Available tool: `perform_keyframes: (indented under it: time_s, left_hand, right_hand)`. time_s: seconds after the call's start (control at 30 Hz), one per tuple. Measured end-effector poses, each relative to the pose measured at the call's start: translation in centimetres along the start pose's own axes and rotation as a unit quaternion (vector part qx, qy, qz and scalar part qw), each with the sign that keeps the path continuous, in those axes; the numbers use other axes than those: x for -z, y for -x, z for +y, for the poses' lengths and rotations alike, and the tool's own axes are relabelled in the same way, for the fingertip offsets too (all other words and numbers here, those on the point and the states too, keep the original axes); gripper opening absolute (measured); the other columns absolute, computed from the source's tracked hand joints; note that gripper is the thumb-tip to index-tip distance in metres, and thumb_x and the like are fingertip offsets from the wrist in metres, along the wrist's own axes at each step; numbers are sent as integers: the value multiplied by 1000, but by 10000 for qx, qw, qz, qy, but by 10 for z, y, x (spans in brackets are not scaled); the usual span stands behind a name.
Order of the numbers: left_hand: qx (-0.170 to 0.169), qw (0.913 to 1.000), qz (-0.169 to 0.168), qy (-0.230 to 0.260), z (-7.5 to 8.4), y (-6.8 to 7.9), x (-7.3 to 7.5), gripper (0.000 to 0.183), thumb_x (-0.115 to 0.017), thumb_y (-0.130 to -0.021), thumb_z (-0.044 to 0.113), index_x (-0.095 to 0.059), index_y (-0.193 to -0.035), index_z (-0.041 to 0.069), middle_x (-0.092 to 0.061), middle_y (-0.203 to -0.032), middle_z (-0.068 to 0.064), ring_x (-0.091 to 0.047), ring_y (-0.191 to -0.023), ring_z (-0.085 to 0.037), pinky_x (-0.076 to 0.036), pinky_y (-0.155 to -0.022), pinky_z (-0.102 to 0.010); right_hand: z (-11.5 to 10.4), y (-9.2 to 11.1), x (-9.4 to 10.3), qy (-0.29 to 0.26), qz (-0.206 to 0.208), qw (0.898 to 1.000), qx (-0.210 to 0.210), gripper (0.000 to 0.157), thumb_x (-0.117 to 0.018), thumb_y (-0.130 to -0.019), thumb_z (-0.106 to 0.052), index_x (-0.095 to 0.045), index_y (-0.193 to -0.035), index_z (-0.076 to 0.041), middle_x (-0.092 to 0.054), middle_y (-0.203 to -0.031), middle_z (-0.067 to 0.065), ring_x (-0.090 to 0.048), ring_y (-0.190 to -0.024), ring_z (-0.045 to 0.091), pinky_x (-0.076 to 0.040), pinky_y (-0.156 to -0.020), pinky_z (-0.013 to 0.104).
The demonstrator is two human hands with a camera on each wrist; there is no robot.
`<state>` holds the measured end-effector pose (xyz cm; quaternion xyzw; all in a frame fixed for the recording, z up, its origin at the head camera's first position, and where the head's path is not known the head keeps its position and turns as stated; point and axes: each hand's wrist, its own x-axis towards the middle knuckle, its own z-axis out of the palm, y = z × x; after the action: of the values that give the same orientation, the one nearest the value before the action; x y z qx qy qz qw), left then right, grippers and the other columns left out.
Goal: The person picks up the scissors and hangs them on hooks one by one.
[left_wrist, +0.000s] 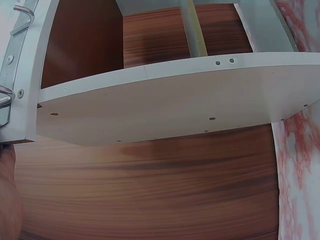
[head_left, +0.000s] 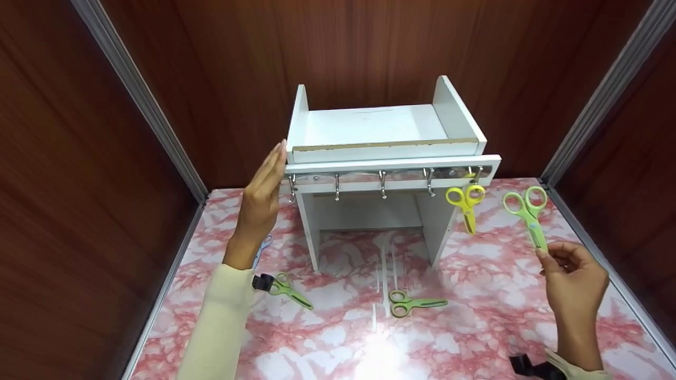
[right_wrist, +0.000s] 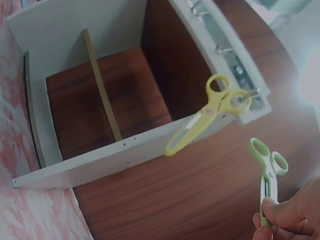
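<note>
My right hand (head_left: 575, 274) pinches a pair of light green scissors (head_left: 532, 224) by the blade end, handles up, to the right of the white shelf unit (head_left: 385, 153). Yellow scissors (head_left: 467, 206) hang by one handle loop from the rightmost hook of the hook rail (head_left: 359, 177) on the unit's front. My left hand (head_left: 261, 195) rests with straight fingers against the unit's left side, by the rail's left end. In the right wrist view the green scissors (right_wrist: 267, 175) hang apart from the yellow scissors (right_wrist: 207, 115).
Two more green scissors lie on the pink-and-white marbled table: one pair (head_left: 414, 303) in front of the unit, another pair (head_left: 290, 293) beside my left wrist. Partly hidden behind that wrist are blue scissors (head_left: 262, 248). Brown wood-grain panels (head_left: 369, 47) surround the table.
</note>
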<state>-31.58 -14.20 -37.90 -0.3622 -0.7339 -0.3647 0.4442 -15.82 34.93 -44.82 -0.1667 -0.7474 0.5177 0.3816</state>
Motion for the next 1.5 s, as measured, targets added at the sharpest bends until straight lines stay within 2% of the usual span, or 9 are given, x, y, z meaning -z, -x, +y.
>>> perform_keyframes:
  time_s: [0.07, 0.3, 0.8, 1.5]
  left_hand:
    - [-2, 10000, -7, -9, 0, 0, 0, 46, -52, -100, -11, -52, -145, -2, -52, -150, -15, -46, -141, -30, -39, -117, -38]
    - [7, 10000, -14, -36, 0, 0, 0, 47, -52, -99, -11, -52, -145, -2, -51, -151, -15, -46, -141, -29, -39, -117, -38]
    - [-42, 10000, 23, -82, 0, 0, 0, 46, -53, -99, -11, -53, -144, -3, -52, -150, -16, -47, -140, -30, -40, -116, -38]
    - [-16, 10000, 12, -46, -3, 2, 0, 47, -52, -98, -14, -52, -145, -4, -52, -150, -16, -47, -141, -30, -40, -116, -38]
  right_hand:
    - [-4, 1, 1, -91, -16, 10000, 15, 15, -75, -86, 8, -68, -99, 12, -67, -77, -16, -61, -66, -1, -50, -56, 7]
    - [-14, 5, -1, 141, -13, 9999, 98, 17, -76, -87, 5, -68, -101, 12, -66, -77, -18, -62, -66, -2, -51, -57, 8]
    - [-33, 15, -5, -169, -84, 9986, 493, 18, -76, -85, 9, -69, -101, 14, -69, -81, -13, -63, -68, 1, -52, -58, 10]
    - [-49, 20, -20, -456, -194, 9969, 615, 15, -75, -86, 9, -70, -100, 12, -68, -78, -9, -63, -65, 3, -54, -59, 12]
